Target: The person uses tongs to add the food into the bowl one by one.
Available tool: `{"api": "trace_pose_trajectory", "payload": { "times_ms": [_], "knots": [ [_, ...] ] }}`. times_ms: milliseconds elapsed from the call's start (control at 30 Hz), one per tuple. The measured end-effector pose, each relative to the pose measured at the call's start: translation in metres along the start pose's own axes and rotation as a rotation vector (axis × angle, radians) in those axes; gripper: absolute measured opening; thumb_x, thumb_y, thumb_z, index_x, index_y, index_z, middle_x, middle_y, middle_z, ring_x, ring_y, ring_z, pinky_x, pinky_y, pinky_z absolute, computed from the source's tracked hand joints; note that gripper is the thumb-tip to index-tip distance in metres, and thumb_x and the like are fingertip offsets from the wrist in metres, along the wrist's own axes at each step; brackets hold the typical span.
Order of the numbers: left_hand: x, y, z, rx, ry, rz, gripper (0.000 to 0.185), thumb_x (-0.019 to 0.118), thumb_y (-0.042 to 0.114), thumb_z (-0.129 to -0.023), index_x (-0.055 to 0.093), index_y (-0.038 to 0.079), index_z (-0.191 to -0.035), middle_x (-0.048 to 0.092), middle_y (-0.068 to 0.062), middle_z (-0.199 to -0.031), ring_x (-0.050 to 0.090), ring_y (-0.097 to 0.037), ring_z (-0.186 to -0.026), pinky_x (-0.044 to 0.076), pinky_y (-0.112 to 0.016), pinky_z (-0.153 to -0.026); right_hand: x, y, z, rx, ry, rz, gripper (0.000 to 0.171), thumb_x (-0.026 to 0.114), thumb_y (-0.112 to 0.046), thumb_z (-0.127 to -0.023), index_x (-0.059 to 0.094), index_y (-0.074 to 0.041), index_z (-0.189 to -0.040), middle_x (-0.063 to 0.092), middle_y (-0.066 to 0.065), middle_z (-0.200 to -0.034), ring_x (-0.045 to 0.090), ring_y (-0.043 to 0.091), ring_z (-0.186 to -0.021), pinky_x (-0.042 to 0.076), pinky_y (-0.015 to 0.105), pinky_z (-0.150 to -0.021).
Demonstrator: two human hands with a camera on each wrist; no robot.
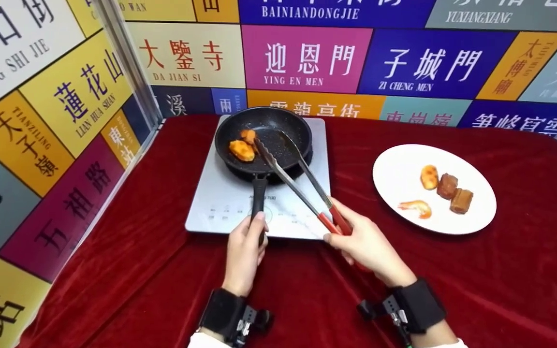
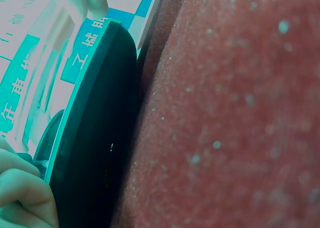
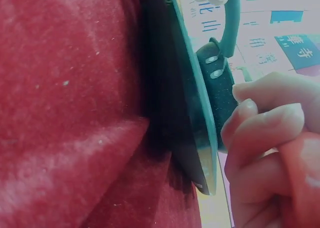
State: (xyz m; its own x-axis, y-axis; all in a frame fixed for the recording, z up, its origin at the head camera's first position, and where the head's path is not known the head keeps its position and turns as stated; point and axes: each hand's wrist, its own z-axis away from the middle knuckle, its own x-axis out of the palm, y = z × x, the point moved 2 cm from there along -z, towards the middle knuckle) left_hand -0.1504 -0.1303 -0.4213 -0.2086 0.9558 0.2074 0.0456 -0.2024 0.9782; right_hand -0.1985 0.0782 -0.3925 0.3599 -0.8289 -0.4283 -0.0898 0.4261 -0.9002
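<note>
Head view: left hand (image 1: 244,251), lower centre, fingers curled round the black handle (image 1: 258,193) of the dark speckled frying pan (image 1: 285,126); pan sits on the flat silver induction hob (image 1: 211,203), upper centre, on the red velvet-covered desk (image 1: 128,251); right hand (image 1: 365,244) grips the red-handled metal tongs (image 1: 302,181) at their red end, arms spread apart, tips inside the pan; left tip just beside two orange-brown fried food pieces (image 1: 242,147) at the pan's left side, not closed on either; round white plate (image 1: 394,179) at right of frame carries a shrimp (image 1: 416,208) and three browned pieces (image 1: 447,188); backdrop of coloured street-name panels (image 1: 302,58).

Left wrist view: hob's dark edge (image 2: 95,138) runs diagonally against red cloth; curled fingers (image 2: 22,193) at lower left; what they hold is not shown here.

Right wrist view: fingers (image 3: 265,133) at right curled round a red tong handle (image 3: 300,188); hob edge and pan handle visible at upper centre.

Judgement: step in hand is picking or turning food in the pan; next move calls for bringing both tips astride one piece and squeezing gently, left hand steadying the pan.
</note>
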Motion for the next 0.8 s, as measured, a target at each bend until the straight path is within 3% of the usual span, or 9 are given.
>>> {"api": "trace_pose_trajectory", "payload": {
  "times_ms": [133,400,633,800],
  "knots": [
    [0.0,0.0,-0.001,0.005,-0.002,0.001,0.04,0.048,0.033,-0.092,0.047,-0.006,-0.083,0.031,-0.002,-0.048,0.025,-0.011,-0.037,0.021,-0.022,-0.034,-0.005,0.001,0.006,-0.015,0.017,0.037,0.069,0.067,-0.008,-0.076,0.037,-0.034,-0.134,0.051,0.01,-0.054,0.043,0.021,-0.035,0.037,0.03,-0.034],
    [-0.001,-0.002,0.0,0.011,-0.013,0.022,0.043,0.047,0.033,-0.093,0.046,-0.009,-0.086,0.029,0.0,-0.047,0.024,-0.011,-0.036,0.02,-0.022,-0.034,-0.02,0.022,0.012,-0.064,0.079,0.141,0.07,0.07,-0.017,-0.077,0.036,-0.046,-0.13,0.052,0.007,-0.06,0.045,0.021,-0.033,0.039,0.033,-0.033],
    [0.0,-0.005,0.0,0.0,-0.017,0.034,0.045,0.048,0.034,-0.092,0.044,-0.011,-0.087,0.03,-0.002,-0.048,0.024,-0.011,-0.037,0.02,-0.022,-0.034,-0.046,0.015,0.046,-0.019,0.17,0.111,0.067,0.07,-0.016,-0.078,0.037,-0.034,-0.134,0.052,0.01,-0.063,0.046,0.022,-0.035,0.04,0.032,-0.036],
    [-0.004,-0.016,-0.006,-0.009,-0.007,0.044,0.048,0.051,0.039,-0.09,0.045,-0.009,-0.087,0.03,-0.002,-0.048,0.023,-0.012,-0.037,0.019,-0.023,-0.033,-0.061,0.028,0.064,0.067,0.257,0.029,0.067,0.069,-0.02,-0.079,0.035,-0.029,-0.136,0.051,0.013,-0.068,0.045,0.022,-0.037,0.042,0.035,-0.038]
  ]
}}
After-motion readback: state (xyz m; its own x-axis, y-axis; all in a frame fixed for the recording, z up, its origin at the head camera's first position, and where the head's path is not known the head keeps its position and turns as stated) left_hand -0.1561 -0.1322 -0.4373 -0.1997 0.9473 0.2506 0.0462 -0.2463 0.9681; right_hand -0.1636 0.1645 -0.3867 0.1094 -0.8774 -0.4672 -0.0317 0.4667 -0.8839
